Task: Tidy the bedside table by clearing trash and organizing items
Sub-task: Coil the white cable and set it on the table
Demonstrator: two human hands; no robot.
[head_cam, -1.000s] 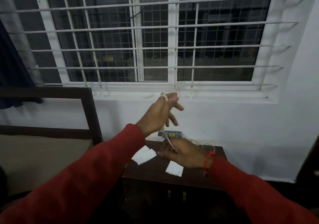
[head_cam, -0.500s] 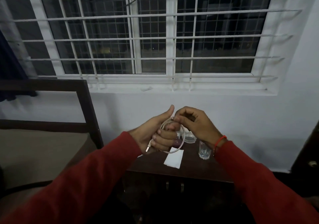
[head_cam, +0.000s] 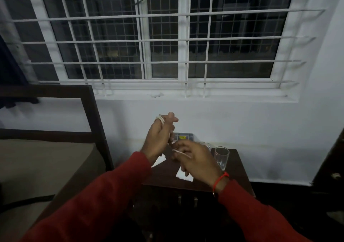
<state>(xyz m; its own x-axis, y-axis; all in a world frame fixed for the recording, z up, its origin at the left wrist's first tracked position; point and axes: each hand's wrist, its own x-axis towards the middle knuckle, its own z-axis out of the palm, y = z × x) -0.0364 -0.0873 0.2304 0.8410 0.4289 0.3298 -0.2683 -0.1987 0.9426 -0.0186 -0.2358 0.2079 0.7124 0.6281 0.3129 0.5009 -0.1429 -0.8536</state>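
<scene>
A thin white cable (head_cam: 160,120) is looped over my left hand (head_cam: 160,135), which is raised above the dark wooden bedside table (head_cam: 236,174). My right hand (head_cam: 195,159) sits lower and to the right, pinching the cable's loose end between its fingers. Both hands hover over the tabletop, apart from it. Two white paper scraps lie on the table: one (head_cam: 158,160) under my left wrist, one (head_cam: 183,177) below my right hand. A clear drinking glass (head_cam: 221,157) stands upright at the table's right. A small grey box with a yellow label (head_cam: 183,136) is at the back.
A bed with a dark wooden frame (head_cam: 96,118) stands left of the table. The white wall and a barred window (head_cam: 167,36) are behind. A second clear glass item (head_cam: 205,144) shows partly behind my right hand. Dark furniture (head_cam: 333,167) stands at the right edge.
My hands were together at the cable coil half a second ago. Now my left hand has risen with loops around it, and my right hand has dropped, drawing the loose end out.
</scene>
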